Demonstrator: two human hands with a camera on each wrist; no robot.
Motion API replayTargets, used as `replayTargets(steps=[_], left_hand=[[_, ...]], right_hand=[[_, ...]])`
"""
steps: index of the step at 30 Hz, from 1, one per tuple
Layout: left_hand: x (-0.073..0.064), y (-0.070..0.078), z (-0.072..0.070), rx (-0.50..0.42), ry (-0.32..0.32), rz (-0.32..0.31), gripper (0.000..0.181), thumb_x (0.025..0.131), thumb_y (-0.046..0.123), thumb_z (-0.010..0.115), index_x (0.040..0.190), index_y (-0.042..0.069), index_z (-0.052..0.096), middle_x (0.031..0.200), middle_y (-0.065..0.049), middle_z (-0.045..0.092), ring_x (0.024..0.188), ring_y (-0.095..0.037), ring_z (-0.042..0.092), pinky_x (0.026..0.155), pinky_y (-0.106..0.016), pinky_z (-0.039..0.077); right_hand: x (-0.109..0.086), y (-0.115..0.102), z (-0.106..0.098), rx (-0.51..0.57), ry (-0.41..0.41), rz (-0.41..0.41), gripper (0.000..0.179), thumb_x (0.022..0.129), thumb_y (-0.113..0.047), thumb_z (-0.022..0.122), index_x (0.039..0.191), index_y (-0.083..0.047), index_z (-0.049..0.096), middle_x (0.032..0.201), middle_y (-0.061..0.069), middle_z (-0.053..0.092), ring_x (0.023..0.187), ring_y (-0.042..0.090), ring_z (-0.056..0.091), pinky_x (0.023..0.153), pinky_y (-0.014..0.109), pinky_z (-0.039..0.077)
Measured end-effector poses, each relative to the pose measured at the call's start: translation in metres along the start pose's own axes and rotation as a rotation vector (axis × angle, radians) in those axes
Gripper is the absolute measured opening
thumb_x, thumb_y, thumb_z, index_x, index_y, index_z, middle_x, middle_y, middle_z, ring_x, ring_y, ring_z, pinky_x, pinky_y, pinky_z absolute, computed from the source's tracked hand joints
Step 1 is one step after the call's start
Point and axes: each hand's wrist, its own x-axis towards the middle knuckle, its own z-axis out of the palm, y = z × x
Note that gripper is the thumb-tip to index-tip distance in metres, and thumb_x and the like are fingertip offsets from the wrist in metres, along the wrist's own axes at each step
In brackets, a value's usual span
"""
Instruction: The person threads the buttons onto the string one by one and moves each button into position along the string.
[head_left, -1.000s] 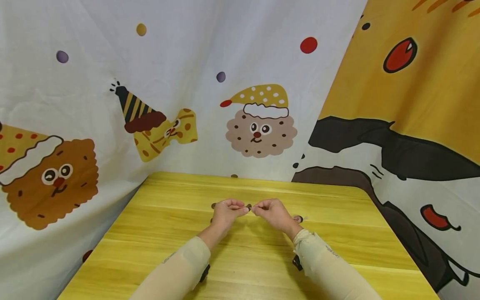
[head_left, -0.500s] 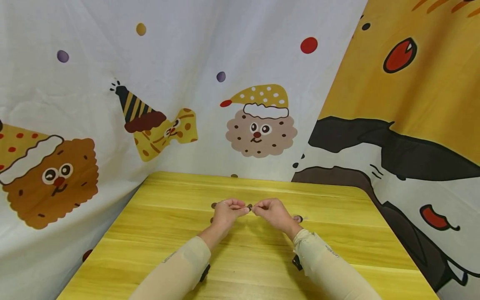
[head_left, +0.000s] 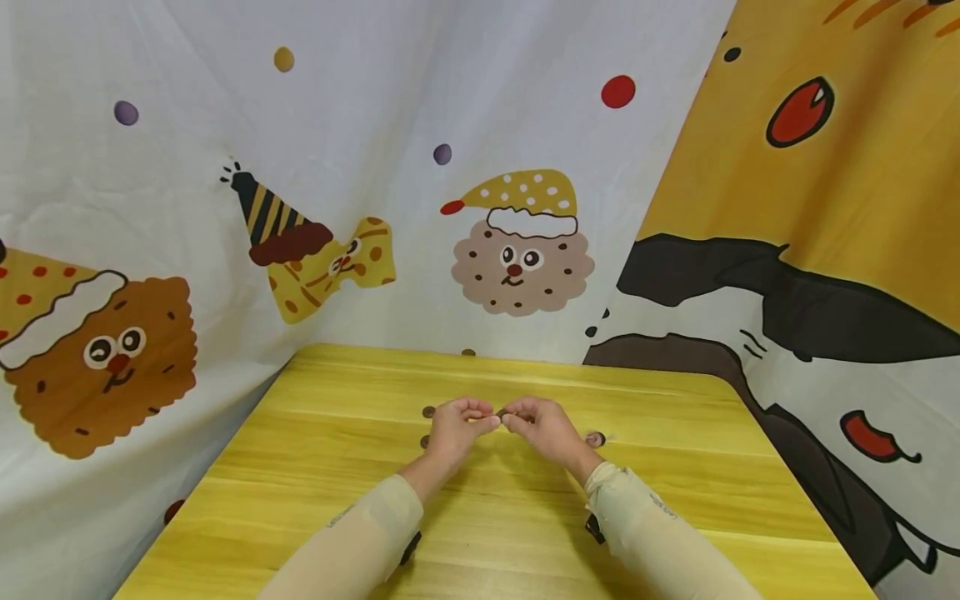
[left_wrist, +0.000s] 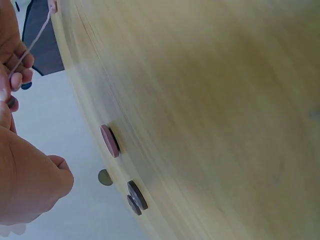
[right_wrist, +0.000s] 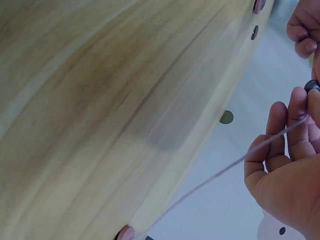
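My left hand (head_left: 456,432) and right hand (head_left: 546,427) meet fingertip to fingertip over the table's far half. Between them is a small dark round piece (right_wrist: 311,86), like a button or bead, pinched by both hands and partly hidden by fingers. A thin pale pinkish cord (right_wrist: 215,177) runs across the right hand's fingers to that piece. Its other end leads down to a pinkish disc (right_wrist: 127,233) at the table's edge in the right wrist view. Whether the cord passes through the dark piece, I cannot tell.
Left of the hands, a brown disc (head_left: 428,412) and another disc (head_left: 425,442) lie on the wooden table (head_left: 480,533). The left wrist view shows a pinkish disc (left_wrist: 110,141) and dark discs (left_wrist: 136,195). A printed cloth (head_left: 360,100) hangs behind the table.
The right hand's fingertips have moved slightly left onto the dark piece, which earlier showed between the hands at the left fingertips. Both arms otherwise keep their place.
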Motion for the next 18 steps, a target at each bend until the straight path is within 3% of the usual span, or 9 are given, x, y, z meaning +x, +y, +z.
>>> replayTargets(steps=[4,8,11,14,18], left_hand=[[-0.0004,0.0001,0.0001,-0.001,-0.006,0.026,0.023,0.091,0.017,0.088,0.108,0.006,0.077,0.102,-0.004,0.080,0.090,-0.015,0.072,0.082,-0.035,0.060],[-0.0002,0.0006,-0.0002,-0.021,-0.024,0.005,0.025,0.099,0.022,0.080,0.117,0.005,0.076,0.107,-0.006,0.082,0.103,-0.021,0.074,0.096,-0.047,0.059],[-0.0002,0.0026,-0.0013,-0.026,-0.044,-0.057,0.029,0.105,0.026,0.072,0.124,0.004,0.074,0.115,-0.009,0.081,0.119,-0.029,0.072,0.109,-0.057,0.052],[-0.0001,0.0051,-0.0033,-0.017,-0.078,-0.153,0.032,0.105,0.028,0.072,0.128,0.007,0.072,0.127,-0.011,0.077,0.129,-0.035,0.065,0.113,-0.061,0.046],[0.0023,0.0063,-0.0073,-0.013,-0.140,-0.252,0.035,0.101,0.030,0.077,0.130,0.011,0.072,0.138,-0.013,0.067,0.112,-0.030,0.059,0.100,-0.050,0.047]], right_hand=[[-0.0002,0.0005,0.0005,-0.049,0.016,-0.055,0.011,0.105,-0.024,0.071,0.112,-0.019,0.078,0.103,-0.004,0.080,0.087,0.008,0.068,0.075,0.025,0.056],[0.0002,0.0019,0.0018,-0.167,0.069,-0.149,0.008,0.105,-0.025,0.071,0.110,-0.023,0.077,0.102,-0.009,0.080,0.088,0.004,0.070,0.077,0.025,0.057],[0.0005,0.0022,0.0028,-0.285,0.119,-0.302,0.005,0.102,-0.022,0.074,0.105,-0.023,0.078,0.099,-0.011,0.080,0.086,0.005,0.072,0.077,0.029,0.059],[0.0000,0.0031,0.0040,-0.386,0.163,-0.444,0.007,0.098,-0.019,0.078,0.100,-0.025,0.079,0.097,-0.011,0.081,0.084,0.007,0.073,0.079,0.034,0.059],[-0.0018,0.0045,0.0053,-0.449,0.178,-0.494,0.009,0.095,-0.020,0.081,0.099,-0.028,0.079,0.098,-0.013,0.081,0.086,0.007,0.073,0.085,0.041,0.057]])
